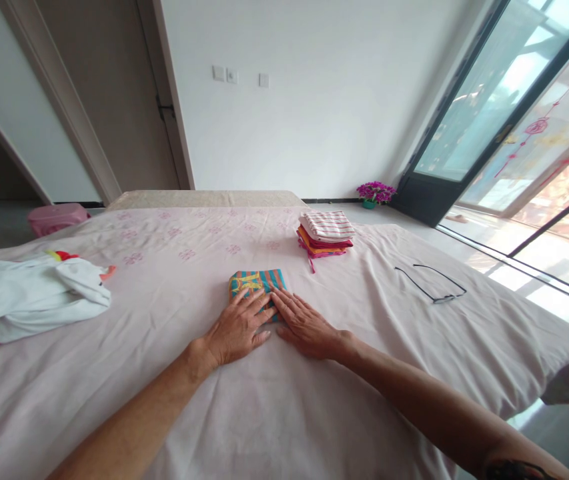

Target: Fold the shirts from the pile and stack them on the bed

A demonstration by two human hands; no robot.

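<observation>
A small folded cloth (244, 281), blue-green with orange stripes and a yellow pattern, lies flat in the middle of the pink sheet (174, 360). My left hand (241, 325) rests palm down on its near left part, fingers stretched out. From the right, my right hand (307, 323) lies flat over its near right corner with the fingers extended. The fingertips of both hands almost meet on the cloth. Its near edge is mostly hidden beneath them.
A stack of folded cloths (327, 233) sits farther back on the right. Eyeglasses (437, 287) lie right of it. At the left is a loosely heaped white garment (49, 293). A pink stool (58, 217) and purple flowers (375, 192) stand beyond the sheet.
</observation>
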